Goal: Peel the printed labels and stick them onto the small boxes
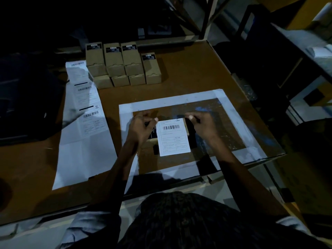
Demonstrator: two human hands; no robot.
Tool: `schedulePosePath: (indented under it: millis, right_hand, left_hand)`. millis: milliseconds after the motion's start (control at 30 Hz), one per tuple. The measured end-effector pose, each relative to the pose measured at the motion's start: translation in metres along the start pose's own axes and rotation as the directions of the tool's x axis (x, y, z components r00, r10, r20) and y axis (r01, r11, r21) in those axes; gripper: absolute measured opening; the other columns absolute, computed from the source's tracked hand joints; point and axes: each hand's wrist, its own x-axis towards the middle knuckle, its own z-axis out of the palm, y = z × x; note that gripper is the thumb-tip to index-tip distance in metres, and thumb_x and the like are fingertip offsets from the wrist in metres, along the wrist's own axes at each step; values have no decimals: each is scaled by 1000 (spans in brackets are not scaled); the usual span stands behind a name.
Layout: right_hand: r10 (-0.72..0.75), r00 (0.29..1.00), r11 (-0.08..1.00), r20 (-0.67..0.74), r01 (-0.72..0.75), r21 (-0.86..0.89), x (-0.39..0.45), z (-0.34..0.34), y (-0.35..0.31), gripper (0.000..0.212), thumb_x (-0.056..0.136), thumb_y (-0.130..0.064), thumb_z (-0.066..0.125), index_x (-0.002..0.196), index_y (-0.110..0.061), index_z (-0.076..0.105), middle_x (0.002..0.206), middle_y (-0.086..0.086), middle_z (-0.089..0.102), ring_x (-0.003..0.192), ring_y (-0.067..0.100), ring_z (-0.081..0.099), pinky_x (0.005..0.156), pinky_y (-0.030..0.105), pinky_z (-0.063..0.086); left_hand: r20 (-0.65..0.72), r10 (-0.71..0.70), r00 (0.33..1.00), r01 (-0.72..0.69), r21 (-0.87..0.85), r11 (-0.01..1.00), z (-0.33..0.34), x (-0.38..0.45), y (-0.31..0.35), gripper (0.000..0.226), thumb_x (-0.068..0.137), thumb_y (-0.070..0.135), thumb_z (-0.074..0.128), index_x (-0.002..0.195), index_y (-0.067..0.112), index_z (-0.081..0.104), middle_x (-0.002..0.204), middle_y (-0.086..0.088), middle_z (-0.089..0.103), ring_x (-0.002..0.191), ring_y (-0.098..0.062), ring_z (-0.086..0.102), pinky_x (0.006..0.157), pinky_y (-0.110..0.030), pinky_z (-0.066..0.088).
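Observation:
A white printed label (173, 137) with a barcode lies across a small brown box (150, 141) at the middle of the table. My left hand (142, 127) pinches the label's top left corner and rests over the box. My right hand (201, 125) pinches the top right corner. The box is mostly hidden under the label and my hands. A long strip of label sheet (86, 119) lies to the left, with several printed labels on its far half. Several small brown boxes (124, 63) stand stacked at the back of the table.
A white taped rectangle (231, 108) frames the work area on the brown table (188, 72). A dark bulky object (27, 105) sits at the left. Shelving and cartons (305, 56) stand to the right of the table's edge.

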Motion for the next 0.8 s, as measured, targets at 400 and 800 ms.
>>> schedulePosePath:
  millis: [400, 800]
  right_hand:
    - [-182, 925, 979, 334, 139, 147, -29, -4, 26, 95, 82, 15, 70, 157, -24, 28, 143, -13, 39, 124, -9, 38, 92, 3, 43]
    - [-73, 933, 982, 352, 5, 188, -29, -15, 23, 86, 86, 13, 65, 155, -23, 28, 152, 2, 46, 140, 11, 40, 94, 6, 41]
  left_hand:
    - [25, 235, 972, -235, 0, 972, -26, -32, -9, 30, 91, 11, 67, 121, 6, 69, 122, -9, 67, 114, -18, 61, 95, -32, 52]
    - [145, 31, 989, 3, -229, 973, -31, -31, -12, 60, 79, 5, 80, 132, 17, 53, 121, 15, 56, 106, 10, 58, 78, -13, 55]
